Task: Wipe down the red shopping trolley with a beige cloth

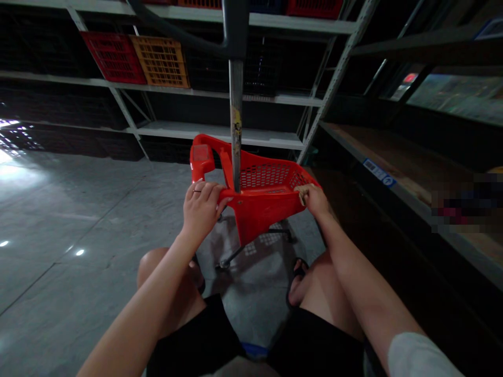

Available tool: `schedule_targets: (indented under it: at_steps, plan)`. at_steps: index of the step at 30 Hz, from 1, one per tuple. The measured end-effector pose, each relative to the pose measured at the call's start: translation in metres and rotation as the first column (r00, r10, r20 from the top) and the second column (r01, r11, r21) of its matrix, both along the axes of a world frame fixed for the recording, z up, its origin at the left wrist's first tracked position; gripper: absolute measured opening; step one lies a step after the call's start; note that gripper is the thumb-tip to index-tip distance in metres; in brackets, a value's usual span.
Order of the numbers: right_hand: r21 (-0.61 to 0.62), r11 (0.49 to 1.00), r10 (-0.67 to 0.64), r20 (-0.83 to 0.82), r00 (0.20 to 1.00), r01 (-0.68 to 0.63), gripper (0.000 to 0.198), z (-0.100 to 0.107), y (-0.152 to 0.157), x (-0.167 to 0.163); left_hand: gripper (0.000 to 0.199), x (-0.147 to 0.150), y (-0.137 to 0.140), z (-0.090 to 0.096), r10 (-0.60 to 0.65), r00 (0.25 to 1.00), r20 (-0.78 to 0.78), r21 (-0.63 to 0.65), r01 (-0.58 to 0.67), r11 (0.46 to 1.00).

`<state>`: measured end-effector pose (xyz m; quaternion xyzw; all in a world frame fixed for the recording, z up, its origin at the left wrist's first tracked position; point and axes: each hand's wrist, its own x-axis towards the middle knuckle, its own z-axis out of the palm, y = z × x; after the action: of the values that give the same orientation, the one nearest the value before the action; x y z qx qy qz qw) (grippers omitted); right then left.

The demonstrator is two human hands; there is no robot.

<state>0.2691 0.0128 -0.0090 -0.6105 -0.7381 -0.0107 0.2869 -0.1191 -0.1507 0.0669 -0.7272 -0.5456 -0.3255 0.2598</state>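
Note:
A small red plastic shopping cart (261, 213) with perforated basket walls stands in front of my knees, its side towards me. My left hand (202, 201) is closed over the near rim, close to the handle end, with the thumb pressed along the edge. At the basket's other end, my right hand (312, 200) is closed at the rim and pinches a crumpled beige thing (302, 193), perhaps a rag; its exact kind is unclear. A metal pole (236, 125) with a dark grip on top rises in front of the basket; its foot is hidden behind the rim.
Behind the cart, a metal rack (271, 137) carries a red crate (113, 57), a yellow crate (159, 62) and dark crates. A wooden shelf (377, 152) with a blue label runs along the right. Grey concrete floor (78, 209) stretches left. My sandalled feet flank the cart.

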Motion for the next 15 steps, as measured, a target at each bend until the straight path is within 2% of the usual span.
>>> schedule_targets:
  at_steps: [3,6,8,12,15]
  plan:
    - [-0.047,0.999,0.013,-0.016,1.000,-0.014,0.035,0.005,-0.003,-0.015,0.024,0.011,0.001,-0.002,0.033,0.999,-0.002,0.019,-0.033,0.999]
    - [-0.052,0.994,0.099,-0.031,0.995,-0.101,0.042,0.008,-0.021,-0.057,0.024,0.022,0.001,-0.002,0.065,0.998,0.015,-0.001,-0.065,0.998]
    - [-0.028,0.976,0.212,-0.099,0.972,-0.216,0.049,0.015,-0.039,-0.092,0.025,0.028,0.000,-0.001,0.074,0.997,0.035,-0.026,-0.074,0.997]
    - [0.012,0.874,0.455,-0.377,0.807,-0.486,0.053,0.047,-0.077,-0.152,0.025,0.039,-0.006,0.003,0.115,0.992,0.049,-0.047,-0.112,0.993]
    - [0.013,0.831,0.479,-0.526,0.703,-0.556,0.038,0.077,-0.097,-0.175,0.024,0.049,-0.011,0.002,0.152,0.987,0.053,-0.036,-0.150,0.988]
